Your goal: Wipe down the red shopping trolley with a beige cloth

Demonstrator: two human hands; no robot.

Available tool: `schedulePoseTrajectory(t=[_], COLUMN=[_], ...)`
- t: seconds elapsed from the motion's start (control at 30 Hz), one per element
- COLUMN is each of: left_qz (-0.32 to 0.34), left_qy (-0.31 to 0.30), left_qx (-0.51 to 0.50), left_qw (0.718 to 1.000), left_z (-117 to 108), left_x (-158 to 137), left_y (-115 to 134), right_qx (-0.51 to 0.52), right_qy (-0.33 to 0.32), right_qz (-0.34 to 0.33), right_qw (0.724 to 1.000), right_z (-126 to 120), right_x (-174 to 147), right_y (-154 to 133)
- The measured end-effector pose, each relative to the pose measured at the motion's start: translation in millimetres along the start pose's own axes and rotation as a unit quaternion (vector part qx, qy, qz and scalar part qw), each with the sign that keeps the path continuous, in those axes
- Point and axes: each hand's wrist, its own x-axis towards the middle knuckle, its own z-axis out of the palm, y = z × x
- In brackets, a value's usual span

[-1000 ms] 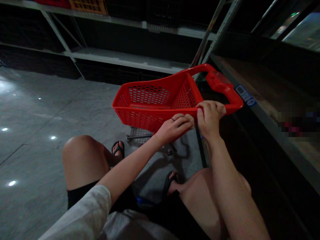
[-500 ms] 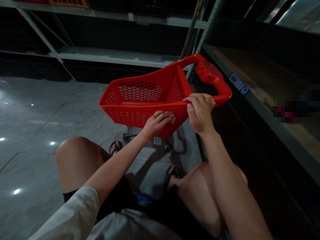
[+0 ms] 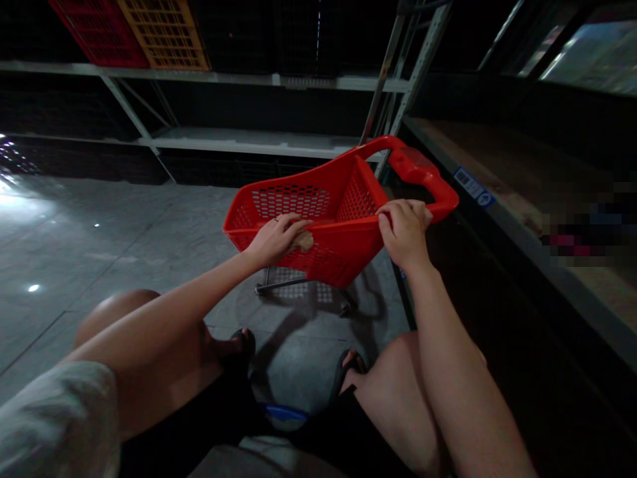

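The left hand (image 3: 277, 238) reaches forward, curled over a tan wad (image 3: 304, 240) against the red cart (image 3: 348, 252). The right hand (image 3: 404, 232) clamps its rim (image 3: 343, 227).

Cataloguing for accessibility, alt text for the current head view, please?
Left hand holds a tan cloth-like wad at the near side of a red plastic shopping cart; right hand grips its rim near the handle. Behind, a metal rack bears red and yellow crates.
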Motion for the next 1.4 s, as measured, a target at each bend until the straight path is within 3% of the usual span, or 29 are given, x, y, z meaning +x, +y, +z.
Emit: schedulePoseTrajectory(t=[0.13,0.23,0.37,0.53,0.67,0.73,0.87,0.97,1.1,1.17,1.27,1.33,1.4], left_qz=[0.015,-0.015,-0.081,-0.059,-0.039,-0.02,0.011,0.012,-0.008,-0.046,-0.139,-0.181,-0.181], left_qy=[-0.132,-0.2,-0.215,-0.213,-0.199,-0.19,-0.195,-0.234,-0.283,-0.292,-0.278,-0.274,-0.278], left_qx=[0.031,0.011,0.005,0.047,-0.033,-0.103,-0.212,-0.255,-0.308,-0.315,-0.306,-0.299,-0.298], left_qw=[0.991,0.98,0.973,0.974,0.979,0.976,0.958,0.938,0.908,0.902,0.9,0.896,0.895], left_z=[-25.6,-31.3,-28.1,-26.8,-26.5,-23.4,-14.7,-13.3,-17.0,-16.5,-11.2,-7.0,-3.5], left_x=[-7.1,-14.1,-17.1,-5.8,-3.4,-4.3,-7.8,-13.5,-22.0,-23.9,-22.5,-20.2,-18.5], left_y=[-29.9,-39.1,-33.1,-16.2,-13.7,-16.7,-27.6,-35.9,-40.8,-40.4,-38.9,-38.7,-39.6], right_qx=[-0.045,-0.067,-0.057,0.007,0.019,0.028,0.078,0.099,0.054,0.035,0.06,0.093,0.102], right_qy=[0.019,0.03,0.0,-0.153,-0.189,-0.178,-0.143,-0.046,0.109,0.141,0.086,-0.011,-0.146], right_qz=[0.02,0.023,-0.027,-0.129,-0.063,-0.033,-0.068,-0.059,0.035,0.085,0.111,0.081,0.01], right_qw=[0.999,0.997,0.998,0.98,0.98,0.983,0.984,0.992,0.992,0.986,0.988,0.992,0.984], right_z=[2.6,4.4,16.4,57.4,85.4,90.0,82.9,70.3,58.3,62.2,85.4,107.7,127.3], right_x=[-1.2,-5.4,-18.8,-41.7,-53.0,-54.9,-52.1,-43.3,-32.5,-35.9,-57.9,-79.6,-98.8], right_y=[5.0,-0.9,-34.3,-96.7,-117.7,-117.8,-108.4,-87.1,-44.0,-34.0,-54.4,-88.2,-125.7])
